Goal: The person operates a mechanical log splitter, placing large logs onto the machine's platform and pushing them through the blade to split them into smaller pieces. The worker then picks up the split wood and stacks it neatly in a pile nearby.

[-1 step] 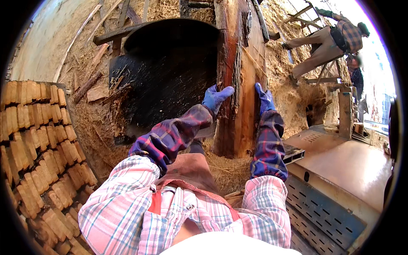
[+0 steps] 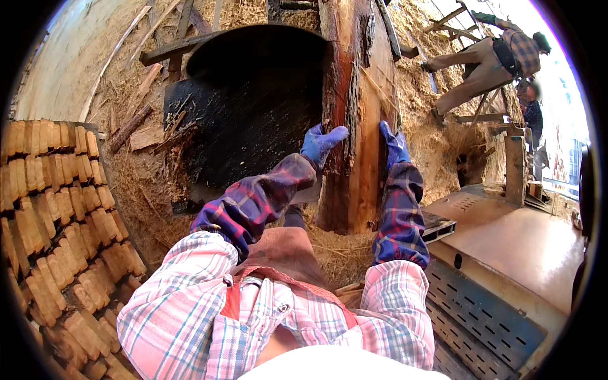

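A long wooden slab (image 2: 366, 161) with dark, rough bark edges and a reddish-brown left side stretches away in front of me. Its near end lies just ahead of my body. My left hand (image 2: 322, 145), in a blue glove, grips its left edge with the thumb laid toward the top. On the opposite edge, my right hand (image 2: 395, 143), also gloved in blue, presses with its fingers pointing away from me. Left of the slab is a dark flat surface (image 2: 253, 120) sprinkled with chips, with a large black round shape (image 2: 259, 54) at its far end.
Stacked cut wood blocks (image 2: 63, 234) fill the left side. At right stands a metal-topped machine table (image 2: 506, 231) with a slotted blue panel (image 2: 487, 316). Sawdust and wood scraps (image 2: 136, 123) cover the ground. A person (image 2: 491, 66) stands at the far right, another behind.
The slab and both gloved hands have shifted very slightly away from me. The grip looks the same.
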Motion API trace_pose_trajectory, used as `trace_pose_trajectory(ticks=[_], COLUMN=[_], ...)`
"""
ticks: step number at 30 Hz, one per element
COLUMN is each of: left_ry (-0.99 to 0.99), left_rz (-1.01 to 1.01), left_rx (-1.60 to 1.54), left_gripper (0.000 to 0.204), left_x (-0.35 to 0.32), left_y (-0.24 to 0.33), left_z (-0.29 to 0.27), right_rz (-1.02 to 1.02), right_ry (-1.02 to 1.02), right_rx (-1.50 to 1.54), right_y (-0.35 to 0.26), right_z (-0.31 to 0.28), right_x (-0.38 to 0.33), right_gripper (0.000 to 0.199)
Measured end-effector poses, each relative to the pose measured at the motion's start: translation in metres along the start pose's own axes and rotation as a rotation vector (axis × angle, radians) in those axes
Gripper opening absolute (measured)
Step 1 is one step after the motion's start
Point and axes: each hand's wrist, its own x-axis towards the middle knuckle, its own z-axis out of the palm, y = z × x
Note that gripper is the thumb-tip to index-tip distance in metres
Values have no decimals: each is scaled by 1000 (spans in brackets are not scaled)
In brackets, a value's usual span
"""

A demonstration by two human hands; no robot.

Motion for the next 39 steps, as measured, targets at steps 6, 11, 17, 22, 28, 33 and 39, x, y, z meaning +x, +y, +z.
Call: trace_pose_trajectory(ticks=[6,11,17,22,28,33,39], left_ry=[-6,-56,-27,-12,-23,-20,-10], left_rz=[33,31,22,75,21,-6,6], left_rx=[-30,-105,-30,-63,-78,-44,-67], left_gripper=[31,31,28,30,31,30,29], left_x=[-8,-22,-15,2,27,33,28], left_y=[19,29,22,-3,-42,-50,-45], left_z=[-39,-37,-44,-21,31,35,42], right_rz=[-7,-27,-40,-101,-94,16,-6], right_ry=[27,-20,14,139,118,-18,20], right_rx=[-239,-228,-340,-365,-446,-387,-478], right_y=[12,13,21,23,20,4,16], right_z=[33,37,36,14,-47,-55,-55], right_x=[-4,-10,0,20,55,41,56], right_gripper=[88,93,88,69,71,72,74])
